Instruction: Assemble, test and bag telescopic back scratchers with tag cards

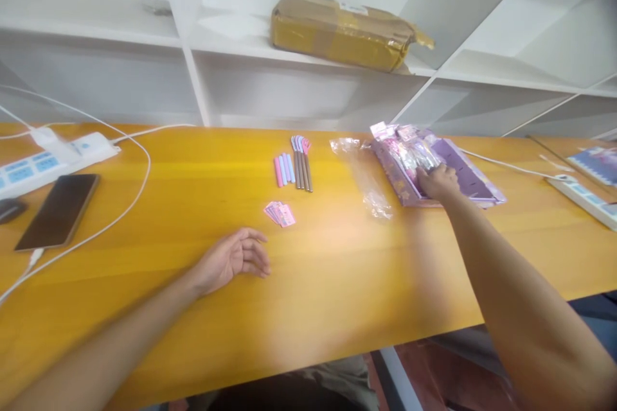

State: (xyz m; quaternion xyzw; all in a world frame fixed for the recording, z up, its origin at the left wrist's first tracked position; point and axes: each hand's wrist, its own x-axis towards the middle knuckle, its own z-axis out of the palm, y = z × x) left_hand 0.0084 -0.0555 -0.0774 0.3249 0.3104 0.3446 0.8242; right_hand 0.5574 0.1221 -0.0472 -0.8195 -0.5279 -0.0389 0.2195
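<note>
My left hand (234, 257) rests on its side on the wooden table (318, 282), fingers slightly curled and apart, holding nothing. Over at the right, my right hand (438, 182) reaches into a purple patterned box (402, 192) with clear-wrapped items (409, 148) inside; its fingertips are partly hidden, and whether they grip a packet is unclear. Between the hands lie several pink and blue sticks (284, 170), several brown-handled tools (303, 167) with coloured tops, and a small fan of pink cards (279, 214). Clear plastic wrapping (369, 183) lies left of the box.
A phone (58, 212), white cables and a power strip (58, 160) occupy the left side. Another power strip (585, 199) is at the far right. A brown taped parcel (344, 29) sits on the white shelf (231, 35) behind the table.
</note>
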